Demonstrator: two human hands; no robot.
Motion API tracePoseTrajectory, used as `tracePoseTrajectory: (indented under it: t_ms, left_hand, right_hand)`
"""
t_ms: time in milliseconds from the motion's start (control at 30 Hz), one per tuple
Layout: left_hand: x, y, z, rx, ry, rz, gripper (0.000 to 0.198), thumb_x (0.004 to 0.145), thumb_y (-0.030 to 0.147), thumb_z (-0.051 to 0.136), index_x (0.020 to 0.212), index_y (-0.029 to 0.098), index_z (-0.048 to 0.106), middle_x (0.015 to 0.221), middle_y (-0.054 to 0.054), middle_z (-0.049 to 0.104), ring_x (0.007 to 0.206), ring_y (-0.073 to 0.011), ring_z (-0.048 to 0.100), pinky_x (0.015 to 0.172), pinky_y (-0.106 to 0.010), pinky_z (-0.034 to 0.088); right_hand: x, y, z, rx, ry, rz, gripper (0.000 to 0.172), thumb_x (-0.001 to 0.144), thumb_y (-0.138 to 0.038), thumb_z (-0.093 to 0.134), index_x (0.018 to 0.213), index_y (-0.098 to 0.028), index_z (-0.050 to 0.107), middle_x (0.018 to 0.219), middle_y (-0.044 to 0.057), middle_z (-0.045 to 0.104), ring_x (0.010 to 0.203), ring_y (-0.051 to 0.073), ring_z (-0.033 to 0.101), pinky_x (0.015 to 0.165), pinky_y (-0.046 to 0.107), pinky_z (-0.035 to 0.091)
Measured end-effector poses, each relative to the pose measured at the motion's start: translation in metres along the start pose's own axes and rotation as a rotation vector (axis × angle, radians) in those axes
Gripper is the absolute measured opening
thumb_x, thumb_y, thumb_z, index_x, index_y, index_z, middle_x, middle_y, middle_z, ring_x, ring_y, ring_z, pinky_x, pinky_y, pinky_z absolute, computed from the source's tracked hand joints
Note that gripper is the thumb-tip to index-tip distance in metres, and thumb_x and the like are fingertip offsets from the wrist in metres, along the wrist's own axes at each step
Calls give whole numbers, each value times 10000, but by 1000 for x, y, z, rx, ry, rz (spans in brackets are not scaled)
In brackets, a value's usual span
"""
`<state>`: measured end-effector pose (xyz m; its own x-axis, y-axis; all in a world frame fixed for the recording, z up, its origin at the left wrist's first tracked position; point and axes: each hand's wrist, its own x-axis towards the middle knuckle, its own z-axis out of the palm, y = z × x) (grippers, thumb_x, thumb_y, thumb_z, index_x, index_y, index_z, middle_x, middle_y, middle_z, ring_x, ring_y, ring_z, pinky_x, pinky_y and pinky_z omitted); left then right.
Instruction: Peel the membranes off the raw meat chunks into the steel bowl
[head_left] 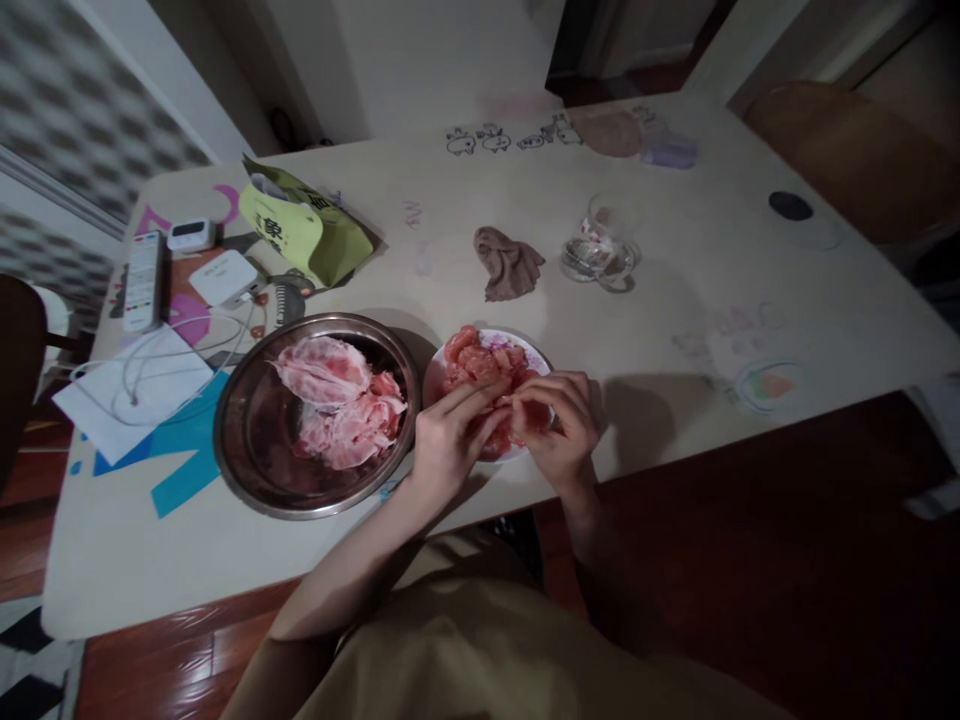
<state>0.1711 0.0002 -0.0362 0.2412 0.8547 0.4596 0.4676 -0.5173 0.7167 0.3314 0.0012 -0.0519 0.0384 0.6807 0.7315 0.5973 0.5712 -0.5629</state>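
Note:
Pieces of raw meat (480, 360) are heaped on a round plate (541, 366) with a floral pattern at the table's near edge. Over the plate, my left hand (450, 430) has its fingers closed in a pinch on the meat. My right hand (561, 425) is closed beside it, thumb and fingers pinching a piece of the same meat. My fingers partly cover what they grip. Left of the plate stands a wide steel bowl (259, 430), with pale, whitish-pink sheets of raw meat or skin (349, 420) lying in it.
Beyond the plate lie a crumpled brown cloth (506, 263) and a glass cup (600, 245). A green bag (311, 225), a remote control (142, 280), a white box-shaped device (223, 278) with a cable and a white paper (135, 385) are at the left.

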Motion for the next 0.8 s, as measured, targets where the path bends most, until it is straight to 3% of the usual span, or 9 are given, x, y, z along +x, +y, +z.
tracePoseTrajectory:
  t_ms: [133, 267, 533, 700, 800]
  left_hand:
    - [-1, -1, 1, -22, 19, 8, 124, 941, 177, 687, 1035, 166, 766, 1011, -54, 802, 894, -146, 767, 866, -226, 614]
    - [-5, -4, 4, -6, 75, 62, 113, 946, 197, 687, 1005, 164, 777, 973, -57, 808, 860, -149, 776, 835, -230, 624]
    - [-11, -10, 6, 61, 114, 155, 164, 951, 175, 672, 1083, 175, 770, 1046, -63, 808, 947, -157, 777, 888, -244, 612]
    - [-10, -14, 5, 97, 56, 89, 283, 976, 171, 628, 1232, 236, 731, 1165, -53, 783, 990, -164, 766, 891, -268, 608]
    - [-10, -13, 5, 147, 41, 39, 348, 979, 202, 635, 1321, 246, 680, 1151, -52, 781, 950, -162, 758, 849, -257, 599]
  right_hand:
    - [1, -3, 2, 11, -15, -50, 111, 908, -154, 670, 934, -255, 632, 856, 7, 732, 820, 181, 661, 814, 365, 527]
    - [0, -8, 3, -60, 17, -42, 62, 928, -199, 642, 910, -251, 613, 837, 10, 724, 797, 182, 656, 799, 367, 494]
    - [2, -2, 2, -132, 82, 62, 86, 937, -221, 615, 856, -245, 597, 805, -5, 701, 777, 172, 638, 816, 358, 446]
    - [3, 8, -4, -228, 65, -57, 87, 928, -170, 638, 905, -252, 621, 853, -10, 732, 809, 165, 663, 872, 366, 443]
    - [1, 9, -6, -222, 105, -28, 110, 922, -145, 648, 929, -253, 628, 874, -5, 732, 826, 164, 673, 869, 358, 465]
